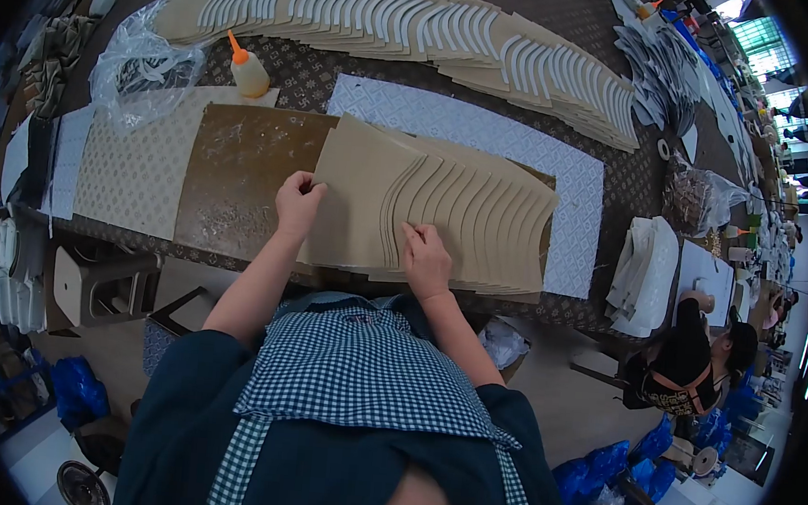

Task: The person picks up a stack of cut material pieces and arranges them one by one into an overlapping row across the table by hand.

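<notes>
Overlapping tan sheets [482, 221] with curved edges lie fanned out on the table in front of me. My left hand [300, 203] is at the left edge of the leftmost sheet, thumb and fingers pinched together on it. Further right, my right hand [425, 257] rests on the fanned sheets beside their curved edges; its index finger is extended and the other fingers are partly curled. Left of the sheets is a brown board [240, 168] with whitish smears. Behind the board stands a glue bottle [248, 71] with an orange nozzle.
Along the back runs a long row of tan pieces with white curved strips [366, 12]. A plastic bag [143, 66] lies back left, white patterned cloth [572, 228] under the sheets. Right are white pieces [644, 276] and a seated person [689, 365]. A stool [102, 286] stands left.
</notes>
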Motion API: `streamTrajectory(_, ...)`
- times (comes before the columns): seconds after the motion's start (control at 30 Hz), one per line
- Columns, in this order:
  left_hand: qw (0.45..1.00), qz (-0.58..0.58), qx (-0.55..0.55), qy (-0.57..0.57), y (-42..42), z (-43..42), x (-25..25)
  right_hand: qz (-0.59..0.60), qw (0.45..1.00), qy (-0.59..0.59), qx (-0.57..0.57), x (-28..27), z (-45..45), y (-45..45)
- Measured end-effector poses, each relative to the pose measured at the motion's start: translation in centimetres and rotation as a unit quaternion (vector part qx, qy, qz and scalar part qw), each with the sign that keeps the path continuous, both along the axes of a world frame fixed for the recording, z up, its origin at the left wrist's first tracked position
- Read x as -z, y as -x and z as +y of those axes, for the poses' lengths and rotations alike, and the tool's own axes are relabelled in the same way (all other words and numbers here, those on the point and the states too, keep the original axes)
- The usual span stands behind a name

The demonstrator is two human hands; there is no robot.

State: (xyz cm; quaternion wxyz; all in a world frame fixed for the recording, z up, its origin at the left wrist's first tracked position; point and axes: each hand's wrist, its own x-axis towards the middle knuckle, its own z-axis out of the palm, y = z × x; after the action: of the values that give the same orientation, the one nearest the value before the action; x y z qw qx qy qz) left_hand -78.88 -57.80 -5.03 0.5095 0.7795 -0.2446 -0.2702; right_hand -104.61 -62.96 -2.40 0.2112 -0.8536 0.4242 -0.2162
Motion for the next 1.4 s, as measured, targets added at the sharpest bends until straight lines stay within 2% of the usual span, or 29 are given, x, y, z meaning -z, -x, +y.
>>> streamTrajectory(0.13, 1.000, 0.010, -0.008, 0.005, 0.0, 0.2, -0.3, -0.010, 1.000, 0.004, -0.030, -0.2, 0.5, -1.1)
streamTrajectory(0.9, 1.000, 0.023, -0.012, 0.012, -2.2, 1.1, 0.1, -0.004, 0.999, -0.016, -0.028, 0.4, 0.8, -1.3)
streamTrajectory(1.1, 1.000, -0.027, -0.014, 0.002, -2.7, 1.2, 0.6, 0.001, 1.000, -0.013, -0.025, 0.5, 0.8, -1.3)
streamTrajectory(1.2, 1.000, 0.018, -0.025, -0.002, -2.9, 1.4, -0.3, -0.005, 1.000, -0.010, -0.024, 0.4, 0.8, -1.4)
streamTrajectory(1.4, 1.000, 0.012, -0.025, -0.011, -3.5, 1.8, 0.1, -0.008, 1.000, -0.004, -0.019, 0.4, 0.9, -1.4)
